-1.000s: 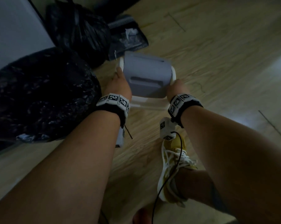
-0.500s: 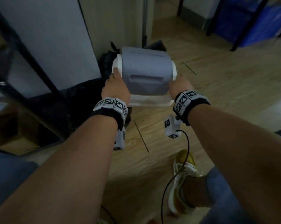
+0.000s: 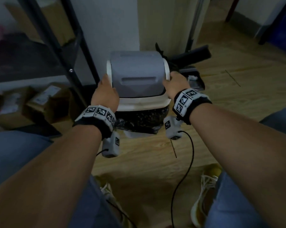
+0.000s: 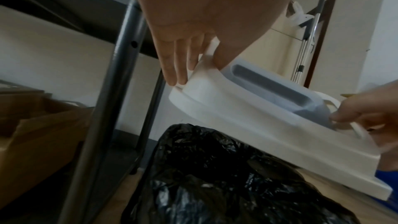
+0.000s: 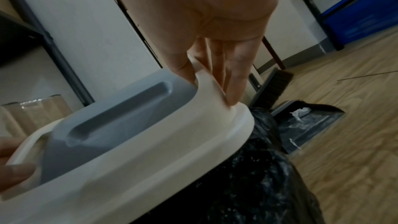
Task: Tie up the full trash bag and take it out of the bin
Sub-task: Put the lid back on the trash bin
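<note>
The bin lid (image 3: 137, 74), a white frame with a grey swing flap, is held tilted over the bin. My left hand (image 3: 104, 92) grips its left edge and my right hand (image 3: 175, 83) grips its right edge. In the left wrist view my fingers (image 4: 178, 60) lie along the lid (image 4: 258, 117) rim with the thumb on the inner side. In the right wrist view my fingers (image 5: 226, 74) pinch the lid (image 5: 150, 151) the same way. Below it the black trash bag (image 3: 139, 120) drapes over the bin's top. Only a bit of white bin (image 3: 130, 134) shows below.
A dark metal shelf rack (image 3: 73, 63) with cardboard boxes (image 3: 45, 101) stands at the left. A dustpan and brush (image 3: 193, 76) lie right of the bin by the wall. A blue crate (image 3: 283, 33) is far right. My feet and a cable are on the wooden floor.
Both hands have carried the lid away from the floor beside a big black bag to above the bagged bin by the wall. The grip is unchanged.
</note>
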`<state>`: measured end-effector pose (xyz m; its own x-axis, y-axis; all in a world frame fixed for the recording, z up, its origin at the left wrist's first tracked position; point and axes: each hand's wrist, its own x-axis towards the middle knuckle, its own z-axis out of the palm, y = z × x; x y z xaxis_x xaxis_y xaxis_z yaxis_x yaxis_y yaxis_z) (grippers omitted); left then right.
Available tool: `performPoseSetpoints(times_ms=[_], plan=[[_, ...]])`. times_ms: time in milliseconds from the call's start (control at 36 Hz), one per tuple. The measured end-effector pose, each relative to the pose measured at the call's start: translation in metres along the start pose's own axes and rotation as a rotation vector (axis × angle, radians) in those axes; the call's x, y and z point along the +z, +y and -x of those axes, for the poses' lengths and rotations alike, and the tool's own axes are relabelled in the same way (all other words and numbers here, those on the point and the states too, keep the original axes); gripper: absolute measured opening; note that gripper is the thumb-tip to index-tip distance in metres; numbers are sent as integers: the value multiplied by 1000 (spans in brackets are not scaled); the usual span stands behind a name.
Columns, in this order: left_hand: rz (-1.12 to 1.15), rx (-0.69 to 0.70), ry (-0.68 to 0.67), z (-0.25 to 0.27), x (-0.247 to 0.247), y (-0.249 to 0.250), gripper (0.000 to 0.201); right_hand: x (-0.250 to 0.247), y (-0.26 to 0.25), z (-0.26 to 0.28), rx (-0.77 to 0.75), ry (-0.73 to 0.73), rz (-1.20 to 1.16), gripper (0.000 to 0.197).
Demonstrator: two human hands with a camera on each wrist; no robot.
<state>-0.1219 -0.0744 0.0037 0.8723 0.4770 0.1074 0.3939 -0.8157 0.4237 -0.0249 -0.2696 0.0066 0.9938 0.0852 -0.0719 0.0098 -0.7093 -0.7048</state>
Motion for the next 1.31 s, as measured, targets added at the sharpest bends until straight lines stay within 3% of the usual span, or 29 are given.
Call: performPoseSetpoints(times_ms=[278,583,667,833,944,1083,1194,1306], plan=[[-24,-82,-117,5,9,-30,52,29,1,-14,-95,-35,124,18],[-8,-113,-261,-3,37,-38,52,41,21,-21,-35,-61,228,25],[-11,-127,-263,-5,42,-37,55,43,23,-22,-28,-69,264,14],[71,-121,-208,-6,49,-36,61,45,26,-22,13,-63,225,12],[106,-134,-221,-4,52,-36,63,48,31,-20,88,-128,259,30],[159,-198,-256,-7,56,-38,53,49,33,-16,77,-167,267,37],[186,-236,-267,-5,57,-34,41,50,41,-17,179,-173,114,18],[220,-265,-257,-6,60,-36,34,46,48,-14,160,-135,38,19]])
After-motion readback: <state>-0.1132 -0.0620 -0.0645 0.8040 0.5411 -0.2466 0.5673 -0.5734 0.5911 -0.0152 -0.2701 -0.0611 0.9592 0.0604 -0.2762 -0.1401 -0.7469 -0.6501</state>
